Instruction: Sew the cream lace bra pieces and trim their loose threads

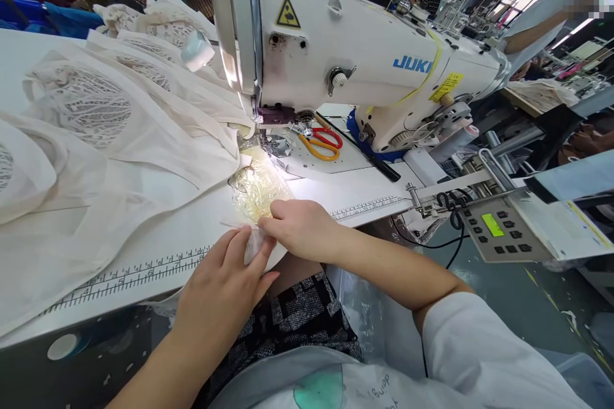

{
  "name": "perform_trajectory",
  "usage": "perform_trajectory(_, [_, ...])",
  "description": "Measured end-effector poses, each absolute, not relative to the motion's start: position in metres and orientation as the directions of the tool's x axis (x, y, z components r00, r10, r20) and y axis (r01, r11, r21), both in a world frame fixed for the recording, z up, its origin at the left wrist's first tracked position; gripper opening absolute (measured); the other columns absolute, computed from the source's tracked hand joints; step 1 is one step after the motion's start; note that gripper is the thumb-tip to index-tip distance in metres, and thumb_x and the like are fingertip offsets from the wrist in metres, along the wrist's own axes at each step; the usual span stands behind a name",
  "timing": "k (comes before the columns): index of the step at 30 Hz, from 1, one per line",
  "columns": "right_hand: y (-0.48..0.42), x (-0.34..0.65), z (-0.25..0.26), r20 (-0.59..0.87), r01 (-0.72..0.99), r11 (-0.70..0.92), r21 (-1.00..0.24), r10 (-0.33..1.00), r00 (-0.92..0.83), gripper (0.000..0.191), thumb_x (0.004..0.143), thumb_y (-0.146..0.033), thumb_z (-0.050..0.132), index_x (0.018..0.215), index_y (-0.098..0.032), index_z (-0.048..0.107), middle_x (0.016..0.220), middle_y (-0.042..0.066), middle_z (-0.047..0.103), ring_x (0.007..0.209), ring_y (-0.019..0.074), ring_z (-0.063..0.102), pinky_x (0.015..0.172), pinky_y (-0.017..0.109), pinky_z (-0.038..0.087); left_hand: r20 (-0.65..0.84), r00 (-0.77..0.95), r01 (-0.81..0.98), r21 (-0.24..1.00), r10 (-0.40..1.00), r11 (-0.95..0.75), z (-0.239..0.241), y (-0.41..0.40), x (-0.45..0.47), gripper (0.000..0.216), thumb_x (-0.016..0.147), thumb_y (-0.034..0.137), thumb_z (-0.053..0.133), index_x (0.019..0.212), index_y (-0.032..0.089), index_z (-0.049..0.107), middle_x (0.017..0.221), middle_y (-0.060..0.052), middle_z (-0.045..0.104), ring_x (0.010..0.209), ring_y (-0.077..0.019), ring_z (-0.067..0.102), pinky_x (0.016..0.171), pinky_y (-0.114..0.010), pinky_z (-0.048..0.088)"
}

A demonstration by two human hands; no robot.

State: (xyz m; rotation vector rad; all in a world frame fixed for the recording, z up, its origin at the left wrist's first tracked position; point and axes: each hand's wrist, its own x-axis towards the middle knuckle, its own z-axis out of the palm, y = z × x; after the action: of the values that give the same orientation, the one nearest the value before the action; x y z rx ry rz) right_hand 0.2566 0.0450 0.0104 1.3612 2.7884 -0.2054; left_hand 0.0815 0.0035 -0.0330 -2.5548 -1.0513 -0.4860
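Observation:
A white sewing machine (307, 32) stands over the table, its lamp lighting the needle area. Pale fabric with a lace panel (259, 188) runs from the presser foot (263, 135) toward the table's front edge. At that edge my left hand (230, 275) pinches the fabric between thumb and fingers. Close beside it, my right hand (302, 227) is closed on the same fabric, its fingertips nearly touching the left ones. The cream garment pieces (144, 121) with lace insets lie in a spread heap left of the needle.
Scissors with red and orange handles (323, 144) and a black-handled tool (384, 169) lie right of the needle. A printed ruler (369, 208) follows the front edge. A control box (503, 223) hangs at right. Behind the machine, a person's arm (537, 32) shows.

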Motion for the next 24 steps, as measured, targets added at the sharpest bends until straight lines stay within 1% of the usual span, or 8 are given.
perform_trajectory(3, [0.041,0.264,0.014,-0.112,0.793,0.602,-0.094,0.785,-0.609,0.019,0.091,-0.022,0.04,0.092,-0.017,0.059,0.084,0.004,0.055,0.064,0.0146,0.04,0.05,0.028,0.015,0.433,0.667,0.723,-0.178,0.607,-0.667,-0.033,0.004,0.082,0.043,0.083,0.038,0.058,0.119,0.015,0.06,0.106,-0.02,0.059,0.101,-0.0322,0.056,0.085,-0.041,0.045])
perform_trajectory(6, [0.036,0.273,0.017,-0.141,0.808,0.585,-0.078,0.795,-0.589,0.018,0.09,-0.02,0.042,0.092,-0.017,0.06,0.083,0.005,0.056,0.063,0.0147,0.04,0.05,0.029,0.015,0.42,0.68,0.713,-0.19,0.601,-0.674,-0.032,0.004,0.082,0.046,0.082,0.038,0.06,0.122,0.016,0.058,0.109,-0.02,0.058,0.103,-0.0319,0.056,0.086,-0.04,0.046])
perform_trajectory(9, [0.032,0.28,0.019,-0.165,0.819,0.57,-0.064,0.803,-0.572,0.018,0.088,-0.018,0.043,0.092,-0.017,0.061,0.084,0.005,0.056,0.063,0.0146,0.04,0.05,0.028,0.014,0.418,0.687,0.708,-0.205,0.594,-0.676,-0.032,0.003,0.081,0.047,0.082,0.038,0.06,0.122,0.015,0.058,0.106,-0.02,0.059,0.102,-0.0318,0.056,0.086,-0.041,0.046])
perform_trajectory(15, [0.033,0.28,0.014,-0.104,0.826,0.557,-0.088,0.819,-0.564,0.022,0.091,-0.024,0.043,0.103,-0.019,0.06,0.086,0.004,0.057,0.067,0.0153,0.041,0.051,0.029,0.013,0.411,0.688,0.706,-0.187,0.598,-0.683,-0.034,0.004,0.079,0.049,0.084,0.04,0.057,0.126,0.015,0.055,0.111,-0.021,0.058,0.105,-0.0325,0.055,0.088,-0.041,0.045])
perform_trajectory(20, [0.038,0.274,0.006,-0.072,0.81,0.576,-0.111,0.808,-0.584,0.02,0.091,-0.024,0.043,0.101,-0.019,0.06,0.087,0.004,0.057,0.067,0.015,0.042,0.05,0.029,0.013,0.41,0.682,0.712,-0.185,0.606,-0.677,-0.031,0.004,0.082,0.045,0.085,0.038,0.055,0.123,0.015,0.057,0.107,-0.02,0.059,0.102,-0.032,0.057,0.086,-0.041,0.047])
perform_trajectory(24, [0.037,0.281,0.005,-0.09,0.798,0.595,-0.099,0.793,-0.603,0.02,0.092,-0.023,0.043,0.101,-0.019,0.06,0.088,0.004,0.058,0.067,0.0151,0.043,0.05,0.029,0.013,0.427,0.674,0.713,-0.164,0.603,-0.681,-0.03,0.005,0.084,0.041,0.086,0.036,0.052,0.121,0.014,0.059,0.106,-0.021,0.059,0.101,-0.0334,0.057,0.084,-0.043,0.048])
